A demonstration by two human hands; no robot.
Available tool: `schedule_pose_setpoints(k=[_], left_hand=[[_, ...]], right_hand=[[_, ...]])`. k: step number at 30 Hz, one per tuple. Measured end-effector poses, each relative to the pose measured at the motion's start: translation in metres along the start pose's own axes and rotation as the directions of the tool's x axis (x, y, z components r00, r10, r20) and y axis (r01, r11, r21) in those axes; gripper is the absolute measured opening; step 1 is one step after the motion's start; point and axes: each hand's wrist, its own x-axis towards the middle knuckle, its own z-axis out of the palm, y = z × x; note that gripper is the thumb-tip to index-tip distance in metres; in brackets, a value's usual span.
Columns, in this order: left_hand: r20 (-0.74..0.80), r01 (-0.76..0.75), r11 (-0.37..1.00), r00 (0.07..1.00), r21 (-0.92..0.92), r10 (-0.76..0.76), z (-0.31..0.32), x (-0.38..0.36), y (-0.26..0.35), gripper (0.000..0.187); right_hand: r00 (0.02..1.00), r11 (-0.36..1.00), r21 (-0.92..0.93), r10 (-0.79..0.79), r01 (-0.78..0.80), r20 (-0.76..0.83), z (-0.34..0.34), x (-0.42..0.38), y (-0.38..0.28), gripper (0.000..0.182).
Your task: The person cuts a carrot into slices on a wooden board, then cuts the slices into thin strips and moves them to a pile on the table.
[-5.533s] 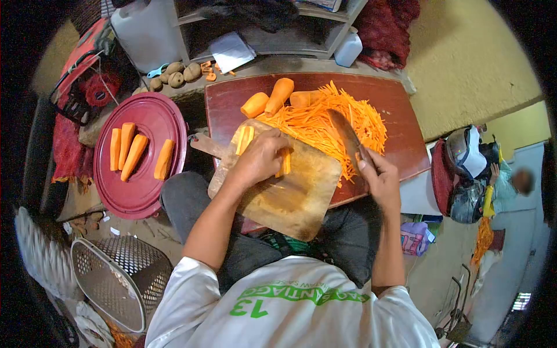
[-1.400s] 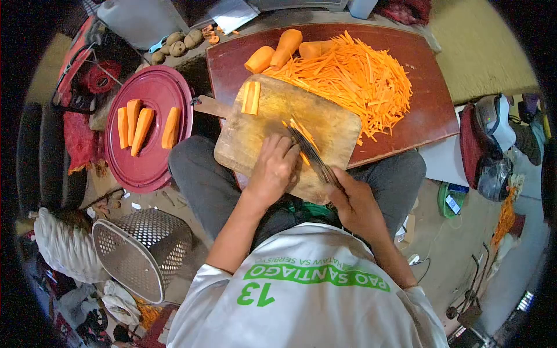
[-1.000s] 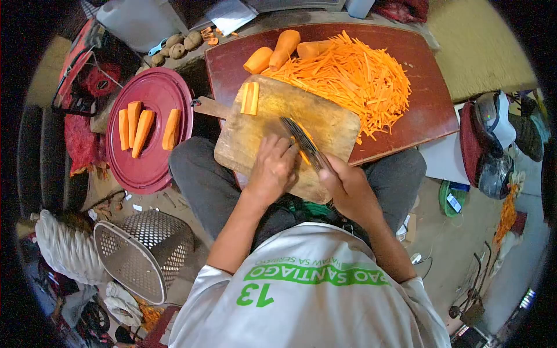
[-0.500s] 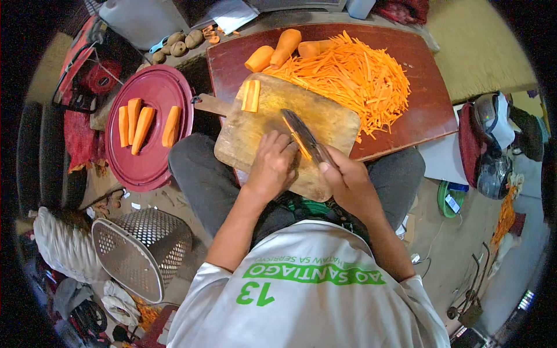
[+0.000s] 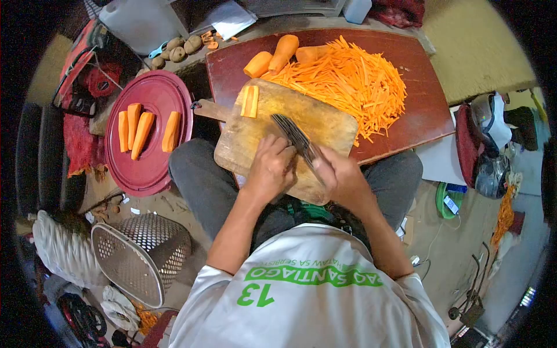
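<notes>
My right hand (image 5: 343, 177) grips a kitchen knife (image 5: 293, 134) whose blade is blurred and angles up to the left over the wooden cutting board (image 5: 325, 116). Beside the blade, my left hand (image 5: 271, 163) presses down on the board with curled fingers. The carrot piece under those fingers is hidden by the hand and the knife. Near the board's upper left lie cut carrot slabs (image 5: 249, 101). A large heap of carrot strips (image 5: 371, 87) spreads just beyond the board.
The board overlaps a dark red table (image 5: 418, 98), where peeled carrots (image 5: 284, 53) lie behind it. More carrots (image 5: 143, 132) rest on a round red lid (image 5: 122, 171) at left. Brown potatoes (image 5: 193, 44) sit at the back. A perforated basket (image 5: 168, 238) lies tipped on the floor.
The knife blade has shifted left toward my left hand and now covers the orange strip that showed beside it. My right hand has moved slightly with it; my left hand is nearly still.
</notes>
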Motion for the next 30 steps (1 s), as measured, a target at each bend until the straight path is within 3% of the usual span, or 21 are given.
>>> schedule_pose_setpoints(k=[1,4,7,10,17,22,25,29,30], left_hand=[[-0.013,-0.003,1.0,1.0,-0.005,0.003,0.0,0.001,0.0,0.026],[-0.002,-0.012,1.0,1.0,-0.013,0.012,-0.006,0.002,0.002,0.021],[-0.019,-0.02,0.999,1.0,-0.029,0.02,0.0,0.0,-0.004,0.033],[0.004,-0.022,1.0,1.0,-0.004,0.022,-0.001,0.001,-0.004,0.029],[-0.031,-0.041,0.999,0.999,-0.035,0.04,-0.002,0.004,-0.006,0.025],[-0.138,0.035,0.994,0.989,-0.105,-0.049,-0.008,0.013,-0.003,0.018],[-0.241,-0.018,0.994,0.97,-0.111,-0.01,-0.019,0.033,0.004,0.014],[-0.184,-0.125,0.989,0.977,-0.08,0.109,-0.026,0.072,0.014,0.032],[-0.066,-0.115,0.993,0.991,-0.016,0.114,-0.025,0.083,0.01,0.044]], right_hand=[[0.999,0.997,0.07,-0.023,0.025,-0.025,-0.003,0.01,0.0,0.036],[0.997,0.996,-0.045,-0.077,0.078,0.025,-0.025,0.033,0.017,0.035],[0.964,0.959,-0.14,-0.257,0.247,-0.065,-0.046,0.058,0.04,0.038],[0.999,0.943,-0.333,-0.014,0.004,-0.029,-0.084,0.074,0.03,0.039],[0.944,0.879,-0.427,-0.298,0.213,-0.143,-0.09,0.047,0.037,0.041],[0.957,0.811,-0.558,-0.275,0.179,-0.093,-0.075,0.019,0.032,0.043],[0.892,0.712,-0.637,-0.444,0.297,-0.08,-0.069,0.008,0.028,0.042],[0.891,0.647,-0.694,-0.453,0.317,-0.015,-0.066,-0.002,0.023,0.043],[0.898,0.638,-0.706,-0.441,0.309,-0.005,-0.066,-0.002,0.02,0.042]])
